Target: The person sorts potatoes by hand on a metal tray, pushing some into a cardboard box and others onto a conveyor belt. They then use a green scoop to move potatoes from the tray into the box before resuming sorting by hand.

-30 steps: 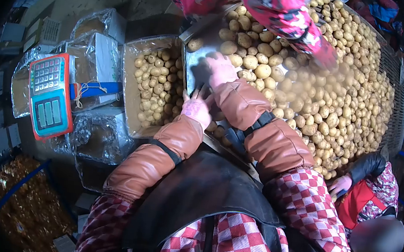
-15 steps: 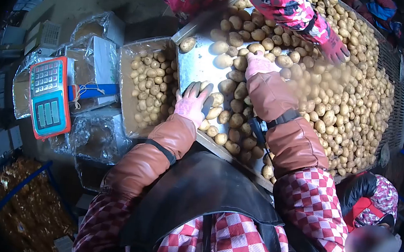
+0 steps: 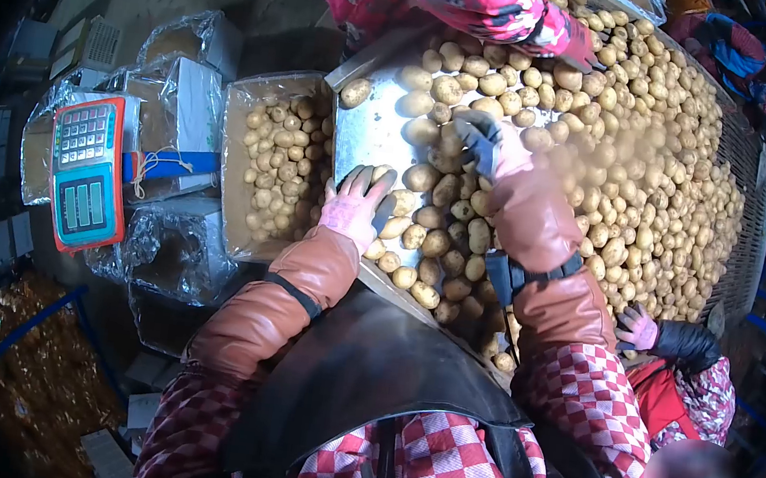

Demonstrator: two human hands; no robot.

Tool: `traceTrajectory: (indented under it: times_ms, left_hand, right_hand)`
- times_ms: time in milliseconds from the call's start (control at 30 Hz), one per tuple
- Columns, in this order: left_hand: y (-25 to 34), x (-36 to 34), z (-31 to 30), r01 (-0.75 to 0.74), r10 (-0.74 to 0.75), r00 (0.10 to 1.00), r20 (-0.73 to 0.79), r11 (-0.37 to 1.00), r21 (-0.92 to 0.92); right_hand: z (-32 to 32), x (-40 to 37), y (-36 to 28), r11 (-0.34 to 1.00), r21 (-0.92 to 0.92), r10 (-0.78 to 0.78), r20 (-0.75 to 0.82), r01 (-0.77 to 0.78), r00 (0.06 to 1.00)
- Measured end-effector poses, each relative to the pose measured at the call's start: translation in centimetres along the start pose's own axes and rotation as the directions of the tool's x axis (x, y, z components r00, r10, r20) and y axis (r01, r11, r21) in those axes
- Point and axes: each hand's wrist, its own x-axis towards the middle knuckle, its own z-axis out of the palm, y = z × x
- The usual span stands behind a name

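My left hand (image 3: 356, 206), in a pink glove with dark finger coating, lies with its fingers spread at the left end of the metal sorting tray (image 3: 372, 129). Its fingertips touch a potato beside the tray's edge. Above the middle of the tray is my right hand (image 3: 495, 148), gloved alike, its dark-coated fingers apart and slightly bent among the potatoes (image 3: 445, 189). Whether those fingers touch any one potato is hard to make out. Left of the tray stands a plastic-lined box (image 3: 233, 161) partly filled with potatoes.
A digital scale display (image 3: 88, 172) stands left of the box, near plastic-wrapped cartons (image 3: 179, 244). A co-worker's gloved hand (image 3: 575, 46) reaches over the potatoes from the far side. Another co-worker's hand (image 3: 637, 327) rests at the right near edge. Potatoes cover the slatted right end.
My right hand has turned, showing its dark fingers. My left hand stays nearly in place. The far co-worker's hand has drawn back left; another person's hand now shows at the right.
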Motion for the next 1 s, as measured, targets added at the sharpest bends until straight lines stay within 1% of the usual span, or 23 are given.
traceTrajectory:
  times_ms: [33,67,100,133,167,233,267,300,333,400,467,500,600,667,767,800,833,867,900,933,967,1000]
  left_hand:
    - [0.2,0.2,-0.2,0.006,-0.006,1.000,0.000,1.000,0.003]
    - [0.4,0.2,-0.8,0.017,-0.018,0.999,0.028,1.000,0.017]
    - [0.6,-0.1,-1.0,0.028,-0.030,0.998,0.060,0.999,0.032]
    - [0.1,-0.1,-0.2,-0.001,0.001,1.000,0.008,0.999,0.036]
    - [-0.2,0.2,-0.2,0.004,-0.005,1.000,0.007,0.999,0.041]
    - [-0.2,0.0,0.4,0.000,0.000,1.000,-0.001,0.997,0.084]
    - [-0.2,0.1,0.2,-0.019,0.019,1.000,0.001,0.997,0.074]
    - [-1.0,0.2,1.3,-0.030,0.032,0.999,-0.032,0.997,0.067]
    - [-1.2,0.3,1.7,-0.035,0.038,0.998,-0.040,0.997,0.070]
    - [-1.1,0.1,1.2,-0.040,0.044,0.998,-0.046,0.996,0.081]
    - [-0.5,-0.1,0.2,-0.026,0.026,1.000,-0.003,1.000,0.011]
    - [-0.4,-0.1,-0.1,-0.022,0.022,1.000,0.000,1.000,0.007]
    - [-0.4,0.0,-0.1,-0.021,0.021,1.000,0.008,1.000,-0.020]
    - [-0.7,-0.1,0.3,-0.017,0.017,1.000,0.004,1.000,-0.006]
    - [-0.3,0.0,-0.2,0.001,-0.001,1.000,0.020,1.000,-0.015]
    - [-0.4,-0.1,-0.1,-0.003,0.003,1.000,0.016,1.000,-0.021]
    - [-0.5,-0.1,0.1,-0.012,0.012,1.000,0.000,1.000,-0.016]
    - [-0.6,-0.1,0.3,-0.019,0.019,1.000,-0.018,1.000,-0.011]
    - [-0.7,0.1,0.3,-0.020,0.019,1.000,-0.024,1.000,-0.015]
    - [-0.6,0.0,0.4,-0.020,0.020,0.999,-0.034,1.000,-0.019]
    - [-0.6,-0.1,0.5,-0.024,0.023,0.999,-0.041,0.999,-0.022]
    - [-0.5,-0.2,0.4,-0.031,0.030,0.999,-0.042,0.999,-0.024]
  right_hand:
    - [0.6,-1.0,-4.2,0.984,-0.177,0.008,0.044,0.000,0.999]
    - [0.0,-0.1,-3.5,0.997,-0.019,0.068,-0.062,-0.069,0.996]
    - [-1.3,1.2,-2.3,0.981,0.149,0.149,-0.156,-0.126,0.976]
    - [-3.2,2.8,-1.3,0.944,-0.287,0.050,-0.360,-0.161,0.932]
    - [-4.7,2.8,-3.2,0.724,-0.592,0.029,-0.484,-0.352,0.874]
    - [-8.2,5.9,0.5,0.532,-0.700,0.192,-0.448,-0.476,0.873]
    - [-7.5,6.0,0.8,0.476,-0.755,0.108,-0.459,-0.452,0.882]
    - [-6.4,6.4,0.3,0.417,-0.804,0.018,-0.460,-0.425,0.888]
    - [-5.7,7.2,-1.5,0.414,-0.783,0.232,-0.402,-0.464,0.886]
    - [-5.4,9.2,-1.7,0.380,-0.803,0.276,-0.376,-0.460,0.885]
    - [-5.6,10.0,-1.1,0.361,-0.814,0.271,-0.376,-0.456,0.886]
    - [-5.8,9.7,-0.7,0.354,-0.819,0.267,-0.375,-0.452,0.888]
    - [-5.7,9.6,0.1,0.344,-0.830,0.260,-0.365,-0.439,0.894]
    - [-5.7,9.4,0.5,0.361,-0.825,0.266,-0.355,-0.434,0.896]
    - [-6.8,9.3,1.4,0.453,-0.782,0.281,-0.329,-0.427,0.902]
    - [-7.6,9.2,2.2,0.540,-0.720,0.296,-0.323,-0.436,0.899]
    - [-8.6,9.3,3.0,0.650,-0.609,0.321,-0.322,-0.455,0.891]
    - [-9.5,9.2,3.8,0.765,-0.441,0.357,-0.315,-0.469,0.879]
    - [-10.4,8.8,4.7,0.852,-0.272,0.371,-0.288,-0.447,0.883]
    - [-9.8,7.5,3.4,0.851,-0.276,0.370,-0.289,-0.447,0.883]
    - [-9.5,5.2,2.2,0.772,-0.636,-0.009,-0.041,-0.019,0.999]
    - [-8.2,2.3,-1.3,0.454,-0.784,-0.286,0.322,0.424,0.903]
